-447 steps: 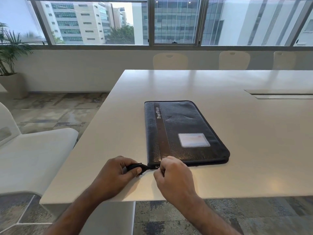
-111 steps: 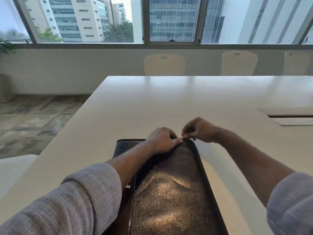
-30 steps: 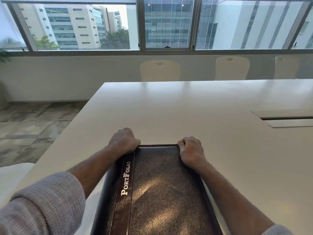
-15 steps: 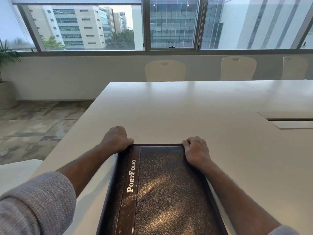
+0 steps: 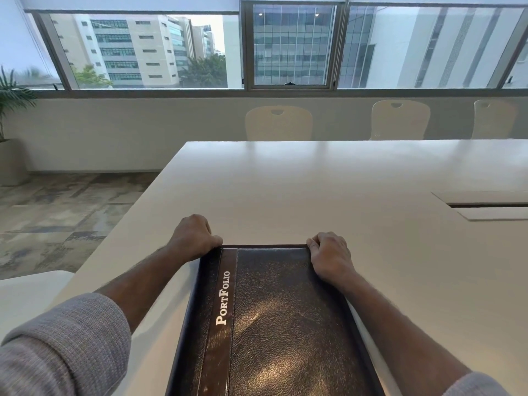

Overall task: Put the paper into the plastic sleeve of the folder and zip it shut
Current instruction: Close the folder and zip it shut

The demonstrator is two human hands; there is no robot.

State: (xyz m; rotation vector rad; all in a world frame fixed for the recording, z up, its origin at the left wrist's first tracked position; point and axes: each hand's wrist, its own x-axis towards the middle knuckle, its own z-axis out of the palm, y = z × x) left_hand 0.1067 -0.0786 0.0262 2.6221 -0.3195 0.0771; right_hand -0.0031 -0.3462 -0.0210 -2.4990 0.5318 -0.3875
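Both far corners gripped: left hand point(image 5: 194, 238), right hand point(image 5: 328, 252) | folder point(image 5: 274, 324) closed, flat, lengthwise away | "PortFolio" reading outward toward grips

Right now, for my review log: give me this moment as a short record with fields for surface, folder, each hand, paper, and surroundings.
surface: white table
folder: dark leather portfolio lying flat and closed, brown strip lettered PortFolio along its left side
left hand: fingers curled over the folder's far left corner
right hand: fingers curled over the far right corner
paper: none in view
zip: cannot tell whether it is shut
surroundings: pale chairs across the table, potted plant far left, windows behind
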